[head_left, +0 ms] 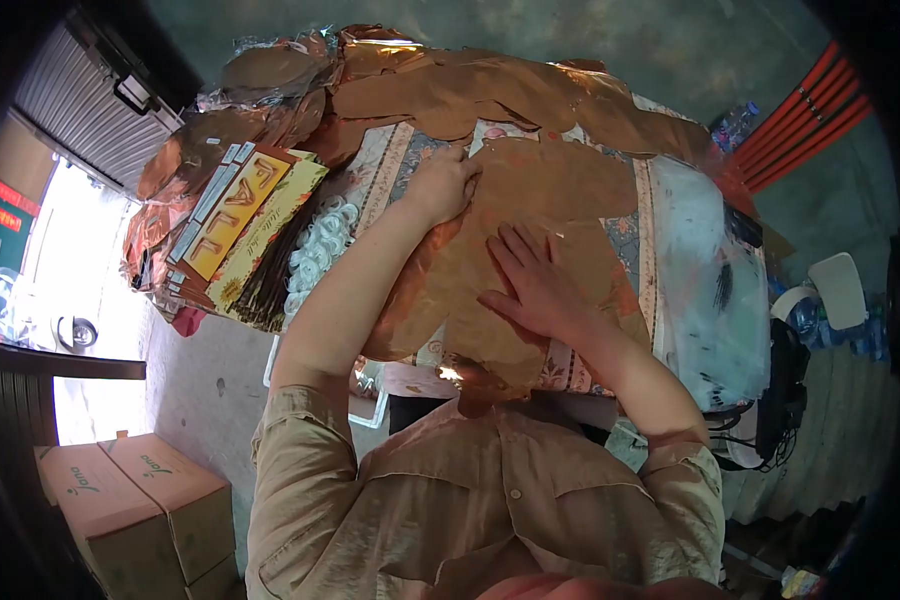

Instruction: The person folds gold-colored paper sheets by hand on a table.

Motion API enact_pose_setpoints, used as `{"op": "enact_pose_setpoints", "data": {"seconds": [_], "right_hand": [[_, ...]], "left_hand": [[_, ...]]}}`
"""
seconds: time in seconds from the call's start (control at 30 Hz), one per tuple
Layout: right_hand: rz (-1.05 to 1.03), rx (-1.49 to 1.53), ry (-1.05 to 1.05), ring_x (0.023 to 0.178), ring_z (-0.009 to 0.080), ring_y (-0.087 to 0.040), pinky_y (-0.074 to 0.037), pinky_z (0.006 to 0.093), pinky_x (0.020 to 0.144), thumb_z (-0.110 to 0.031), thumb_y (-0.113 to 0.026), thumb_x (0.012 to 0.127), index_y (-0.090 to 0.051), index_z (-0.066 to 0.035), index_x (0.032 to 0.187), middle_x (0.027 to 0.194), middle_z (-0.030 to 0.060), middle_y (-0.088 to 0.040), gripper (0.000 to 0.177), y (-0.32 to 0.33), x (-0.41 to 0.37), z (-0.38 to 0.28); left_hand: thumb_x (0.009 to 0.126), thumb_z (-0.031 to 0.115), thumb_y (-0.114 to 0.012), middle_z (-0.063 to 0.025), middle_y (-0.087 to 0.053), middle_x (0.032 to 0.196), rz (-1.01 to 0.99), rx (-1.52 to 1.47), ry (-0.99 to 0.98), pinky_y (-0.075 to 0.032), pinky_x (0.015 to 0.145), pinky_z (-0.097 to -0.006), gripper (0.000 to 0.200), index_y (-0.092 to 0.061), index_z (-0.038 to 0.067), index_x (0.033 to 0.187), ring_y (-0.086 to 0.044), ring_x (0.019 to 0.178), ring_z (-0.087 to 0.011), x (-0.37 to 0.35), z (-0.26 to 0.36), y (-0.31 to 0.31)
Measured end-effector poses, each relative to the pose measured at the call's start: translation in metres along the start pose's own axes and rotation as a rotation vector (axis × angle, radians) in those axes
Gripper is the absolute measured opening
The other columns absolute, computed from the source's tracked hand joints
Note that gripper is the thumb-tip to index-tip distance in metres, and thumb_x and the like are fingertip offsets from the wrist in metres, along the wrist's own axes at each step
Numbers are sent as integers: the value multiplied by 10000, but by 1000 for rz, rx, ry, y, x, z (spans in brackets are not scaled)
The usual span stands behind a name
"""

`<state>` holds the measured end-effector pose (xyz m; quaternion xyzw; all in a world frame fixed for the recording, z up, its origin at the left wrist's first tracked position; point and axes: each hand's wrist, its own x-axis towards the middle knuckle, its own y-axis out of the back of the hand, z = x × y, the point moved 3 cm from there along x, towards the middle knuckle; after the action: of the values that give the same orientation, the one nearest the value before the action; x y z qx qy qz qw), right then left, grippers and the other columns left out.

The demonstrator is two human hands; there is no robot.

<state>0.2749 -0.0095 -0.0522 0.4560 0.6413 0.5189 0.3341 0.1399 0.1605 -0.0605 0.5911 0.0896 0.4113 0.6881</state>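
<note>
One brown foil piece (570, 190) lies across the worktop (648, 250), reaching the near edge, where glare muddies its outline. The left hand (440, 185) curls at its left edge, fingertips hidden; whether it grips, I can't tell. The right hand (535, 285) rests open on top. Rightward, a narrow bare strip borders translucent plastic (710, 310).

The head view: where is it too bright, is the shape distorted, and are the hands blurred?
Head view: the doorway at left is washed out to white; head view: glare glints near the lower edge of the brown sheets; head view: dark rounded corners and slanting cartons suggest wide-angle distortion; head view: left hand and right hand show no obvious blur.
</note>
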Motion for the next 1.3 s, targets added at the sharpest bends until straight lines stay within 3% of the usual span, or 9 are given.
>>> {"op": "enact_pose_setpoints", "data": {"seconds": [0.37,0.43,1.17,1.3], "right_hand": [[-11,-10,-8,1408,343,-262,-156,567,1118,-511,-574,876,-362,-23,1421,1504,179,-301,762,0,0,2],[-26,-17,-12,1409,339,-262,-153,562,1123,-516,-568,879,-356,-25,1426,1506,179,-298,766,1,1,1],[19,8,16,1390,353,-286,-180,538,1106,-492,-594,867,-362,-35,1416,1492,184,-309,751,-1,5,4],[19,2,19,1390,351,-287,-195,529,1102,-487,-590,871,-366,-33,1415,1493,183,-309,743,-2,6,3]], "left_hand": [[819,177,-610,-132,-569,981,14,-34,-28,-465,848,-419,199,-681,138,1001,-570,977,-321,0,-5,-2],[801,136,-648,-140,-586,979,14,-36,-26,-455,845,-422,255,-663,92,1051,-573,940,-343,0,-4,0],[792,135,-640,-144,-582,1006,-32,-72,-18,-437,889,-411,274,-655,67,1057,-562,967,-347,1,-3,4],[795,169,-652,-150,-590,1035,35,-71,-18,-438,891,-418,284,-661,72,1062,-562,984,-340,1,-3,3]]}}
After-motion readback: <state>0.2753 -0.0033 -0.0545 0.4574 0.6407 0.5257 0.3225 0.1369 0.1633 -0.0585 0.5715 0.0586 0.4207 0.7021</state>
